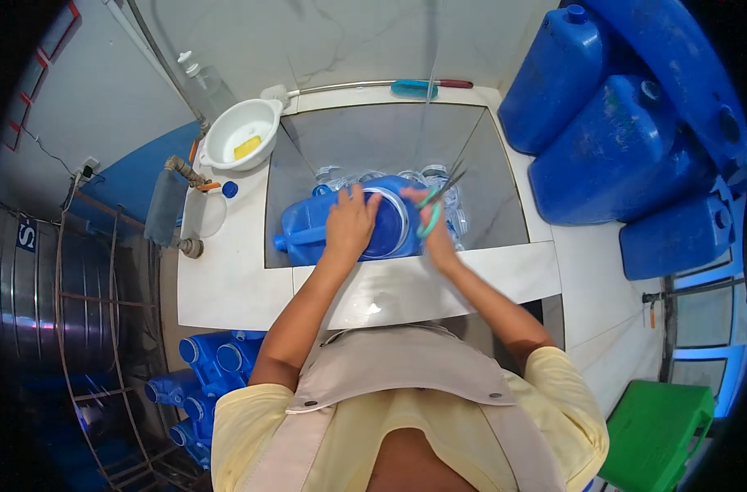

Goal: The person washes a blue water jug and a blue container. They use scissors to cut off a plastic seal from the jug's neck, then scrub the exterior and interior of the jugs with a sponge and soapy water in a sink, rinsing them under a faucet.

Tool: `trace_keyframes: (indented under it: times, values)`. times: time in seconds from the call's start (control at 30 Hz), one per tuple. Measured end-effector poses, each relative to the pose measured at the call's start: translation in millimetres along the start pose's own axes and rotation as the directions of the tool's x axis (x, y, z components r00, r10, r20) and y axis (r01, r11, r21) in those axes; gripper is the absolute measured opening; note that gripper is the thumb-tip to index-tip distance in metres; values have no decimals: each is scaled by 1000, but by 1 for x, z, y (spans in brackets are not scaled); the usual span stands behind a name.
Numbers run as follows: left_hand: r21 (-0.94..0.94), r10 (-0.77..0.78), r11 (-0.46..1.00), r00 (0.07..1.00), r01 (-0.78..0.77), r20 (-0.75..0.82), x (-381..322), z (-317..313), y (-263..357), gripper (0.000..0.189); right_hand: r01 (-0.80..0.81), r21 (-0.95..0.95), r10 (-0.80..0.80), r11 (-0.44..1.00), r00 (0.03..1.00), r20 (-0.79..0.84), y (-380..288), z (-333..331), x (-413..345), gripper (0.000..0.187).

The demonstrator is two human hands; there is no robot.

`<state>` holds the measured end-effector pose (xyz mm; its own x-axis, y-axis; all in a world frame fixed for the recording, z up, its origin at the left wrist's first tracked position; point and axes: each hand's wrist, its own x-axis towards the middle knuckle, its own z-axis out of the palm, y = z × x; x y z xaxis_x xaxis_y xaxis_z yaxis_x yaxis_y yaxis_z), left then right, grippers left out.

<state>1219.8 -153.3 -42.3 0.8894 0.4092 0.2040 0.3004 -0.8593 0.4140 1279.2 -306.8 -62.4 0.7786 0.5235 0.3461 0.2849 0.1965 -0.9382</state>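
A translucent blue water jug [305, 218] lies on its side in the tiled sink basin [361, 132]. Its round blue cap [385, 229], ringed by a pale band, faces up. My left hand [352, 222] rests on the jug beside that cap, fingers spread over the rim. In my right hand [436, 234] is a pair of scissors [433, 206] with green handles, the blades pointing away from me and slightly apart. The fingers of this hand are close to the cap's right side; whether they touch it I cannot tell. Clear and whitish plastic pieces [453, 215] lie behind and beside the jug.
To the left on the counter [225, 283] stand a white basin [244, 123] with a yellow sponge [248, 147] and a pipe [167, 206]. A long-handled brush [348, 85] lies along the back ledge. Large blue jerrycans [601, 154] crowd the right; a green container [659, 424] stands lower right.
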Motion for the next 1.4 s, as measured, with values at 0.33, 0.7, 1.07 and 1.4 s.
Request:
trace_keyframes:
  times: [0.33,0.7,1.07,1.4]
  values:
    - [-361,-45,879,808,311,587,-51,-42,3,40,-382,-245,440,891,588,679,7,65,131,49]
    - [-5,344,935,904,-354,255,14,-30,3,66,-155,323,128,933,986,103,32,-5,80,52]
    - [-407,-190,822,866,399,463,-4,-23,-18,64,-104,-387,155,916,983,101,-15,37,50,31]
    - [-405,-76,91,412,910,908,-39,-10,-41,71,-108,-361,374,926,374,849,3,73,136,44]
